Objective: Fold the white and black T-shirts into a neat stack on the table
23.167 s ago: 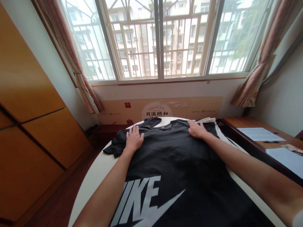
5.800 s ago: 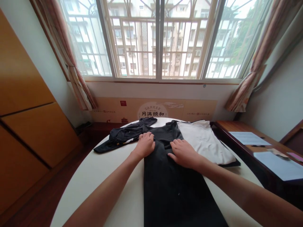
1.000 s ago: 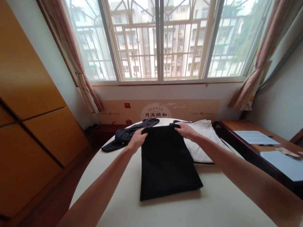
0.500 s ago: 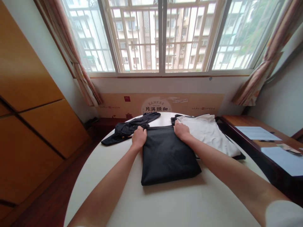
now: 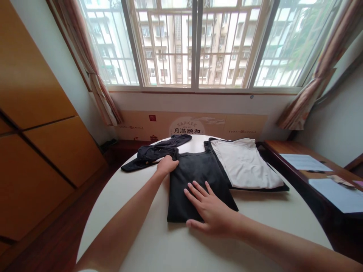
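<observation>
Faces a wide barred window point(image 5: 198, 49) between two tied curtains point(image 5: 98, 87) point(image 5: 314, 83), with a printed board point(image 5: 246, 128) low on the wall and a wooden cabinet point(image 5: 36, 75) at left. Leans over a round white bench point(image 5: 136, 226) in the head view. Has the folded black shirt point(image 5: 193, 166) lying flat near the middle of it. Pinches the shirt's far left corner with the left hand point(image 5: 168, 165), fingers curled over the edge. Rests the right hand point(image 5: 212, 211) palm down on the shirt's near right part, fingers spread, thumb out by the near edge. Shows rumpled dark clothes point(image 5: 154, 152) at the far left, and to the right a white garment point(image 5: 245, 162) on top of black cloth point(image 5: 283, 187). Includes a brown side table point(image 5: 273, 146) farther right, bearing papers point(image 5: 304, 161).
</observation>
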Action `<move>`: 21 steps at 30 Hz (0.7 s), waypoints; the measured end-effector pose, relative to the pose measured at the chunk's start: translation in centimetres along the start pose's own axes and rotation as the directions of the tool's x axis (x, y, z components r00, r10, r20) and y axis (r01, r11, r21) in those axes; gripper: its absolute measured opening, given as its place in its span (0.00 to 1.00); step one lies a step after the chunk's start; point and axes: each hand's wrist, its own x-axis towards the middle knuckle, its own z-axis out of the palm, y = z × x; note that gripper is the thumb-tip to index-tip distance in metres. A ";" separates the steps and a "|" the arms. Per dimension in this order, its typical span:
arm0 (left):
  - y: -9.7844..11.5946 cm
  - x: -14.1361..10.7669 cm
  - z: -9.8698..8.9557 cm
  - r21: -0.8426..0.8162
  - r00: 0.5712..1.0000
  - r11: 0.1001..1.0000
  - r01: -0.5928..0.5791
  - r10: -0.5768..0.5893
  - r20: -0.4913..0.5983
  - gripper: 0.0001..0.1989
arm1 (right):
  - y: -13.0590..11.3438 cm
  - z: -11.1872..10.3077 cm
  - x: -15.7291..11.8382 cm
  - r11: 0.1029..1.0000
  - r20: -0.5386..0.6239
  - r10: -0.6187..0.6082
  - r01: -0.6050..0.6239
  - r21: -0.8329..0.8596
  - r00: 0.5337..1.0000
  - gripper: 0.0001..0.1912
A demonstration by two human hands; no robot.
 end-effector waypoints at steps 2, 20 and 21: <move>0.1 -0.3 -0.4 -0.053 0.998 0.997 -0.064 0.065 0.022 0.11 | -0.6 0.2 -0.9 0.999 0.019 -0.021 0.020 0.051 1.000 0.51; -2.9 -5.9 -3.0 -0.398 0.955 0.873 -0.281 0.297 -0.023 0.07 | 8.1 -6.2 4.0 0.830 -0.337 0.549 -0.548 0.107 0.765 0.26; -2.9 -5.7 -3.0 -0.383 0.955 0.878 -0.287 0.292 -0.046 0.06 | 9.0 -6.5 5.0 0.825 -0.302 0.554 -0.559 0.078 0.776 0.24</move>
